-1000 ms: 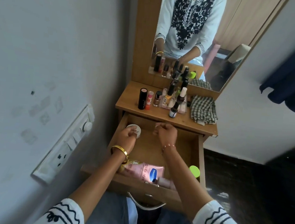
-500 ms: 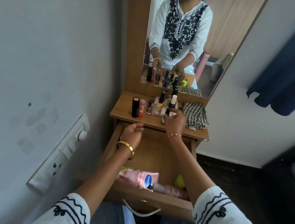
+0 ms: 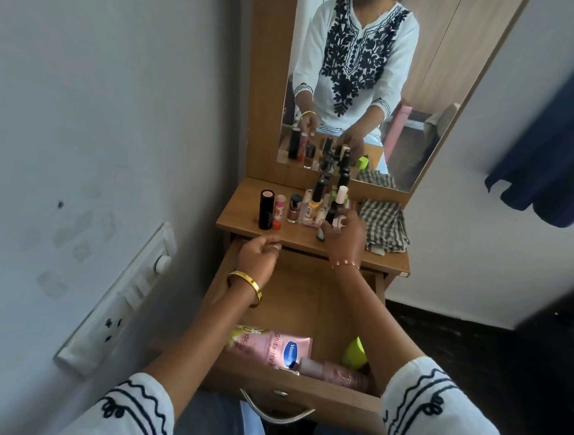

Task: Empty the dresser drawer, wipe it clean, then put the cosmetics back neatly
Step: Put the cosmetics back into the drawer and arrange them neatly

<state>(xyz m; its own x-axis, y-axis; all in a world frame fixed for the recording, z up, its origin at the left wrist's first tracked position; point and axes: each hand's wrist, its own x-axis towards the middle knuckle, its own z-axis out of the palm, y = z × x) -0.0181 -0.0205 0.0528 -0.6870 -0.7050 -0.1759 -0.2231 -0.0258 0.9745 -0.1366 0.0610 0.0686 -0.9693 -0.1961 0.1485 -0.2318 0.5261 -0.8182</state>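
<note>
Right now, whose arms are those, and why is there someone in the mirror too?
They belong to one person wearing a camera on their head, so you look down their arms. The mirror shows that same person. The right hand is touching small nail polish bottles on the wooden dresser top, beside a checked cloth. The left hand hovers curled over the open wooden drawer; what it holds is hidden. A pink lotion tube lies in the drawer.
</note>
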